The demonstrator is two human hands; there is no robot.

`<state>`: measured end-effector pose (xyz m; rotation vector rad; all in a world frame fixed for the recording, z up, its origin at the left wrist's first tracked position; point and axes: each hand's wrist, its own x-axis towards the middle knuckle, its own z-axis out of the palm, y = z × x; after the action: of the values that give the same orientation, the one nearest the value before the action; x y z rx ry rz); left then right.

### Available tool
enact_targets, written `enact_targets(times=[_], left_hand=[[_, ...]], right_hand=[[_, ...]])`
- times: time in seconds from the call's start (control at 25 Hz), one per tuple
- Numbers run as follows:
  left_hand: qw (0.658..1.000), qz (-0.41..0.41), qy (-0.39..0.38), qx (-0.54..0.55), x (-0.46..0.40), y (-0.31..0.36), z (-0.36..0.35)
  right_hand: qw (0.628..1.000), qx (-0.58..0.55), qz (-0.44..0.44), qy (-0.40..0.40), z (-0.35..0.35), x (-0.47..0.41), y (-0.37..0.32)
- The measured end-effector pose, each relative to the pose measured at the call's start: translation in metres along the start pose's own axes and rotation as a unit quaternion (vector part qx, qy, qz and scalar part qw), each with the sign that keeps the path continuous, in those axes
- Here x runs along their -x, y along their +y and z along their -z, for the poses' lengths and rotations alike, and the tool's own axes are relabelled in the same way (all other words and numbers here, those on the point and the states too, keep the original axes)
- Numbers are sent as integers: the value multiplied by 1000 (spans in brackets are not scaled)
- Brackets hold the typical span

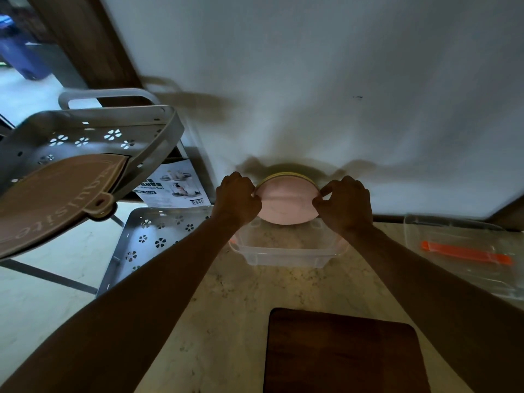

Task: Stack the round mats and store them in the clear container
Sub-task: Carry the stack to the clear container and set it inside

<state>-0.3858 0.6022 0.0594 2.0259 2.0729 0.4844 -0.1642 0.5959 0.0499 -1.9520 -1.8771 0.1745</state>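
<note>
Both my hands pinch the stack of round mats (286, 202) by its opposite edges: left hand (237, 197) closed on the left rim, right hand (344, 204) with fingertips (321, 194) nipped on the right rim. The stack stands tilted on edge, pink face toward me, a yellowish edge showing behind it, held just above the far side of the clear container (283, 251) on the marble counter (232, 313). Stacking looks done; the step in hand is the storing. Next move, as I judge it: tip the stack flat and lower it in, keeping the edges aligned so nothing slips out. How many mats are in the stack I cannot tell, perhaps two or three, as only thin edges show. The stack's lower rim hides behind the container wall, so whether it touches the bottom is unclear. A clear lid (459, 251) lies at the right, cut off by the frame.
</note>
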Motion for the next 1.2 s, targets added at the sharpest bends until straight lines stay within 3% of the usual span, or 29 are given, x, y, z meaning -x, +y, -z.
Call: enact_targets(times=[0.28, 0.64, 1.2], left_hand=[[999, -22, -20, -24, -1, -2, 1], [996, -62, 62, 8, 3, -14, -8], [995, -74, 62, 5, 38, 9, 31]], right_hand=[[999, 49, 4, 0, -3, 5, 0], [990, 121, 65, 37, -6, 6, 5], [991, 75, 114, 11, 34, 29, -17]])
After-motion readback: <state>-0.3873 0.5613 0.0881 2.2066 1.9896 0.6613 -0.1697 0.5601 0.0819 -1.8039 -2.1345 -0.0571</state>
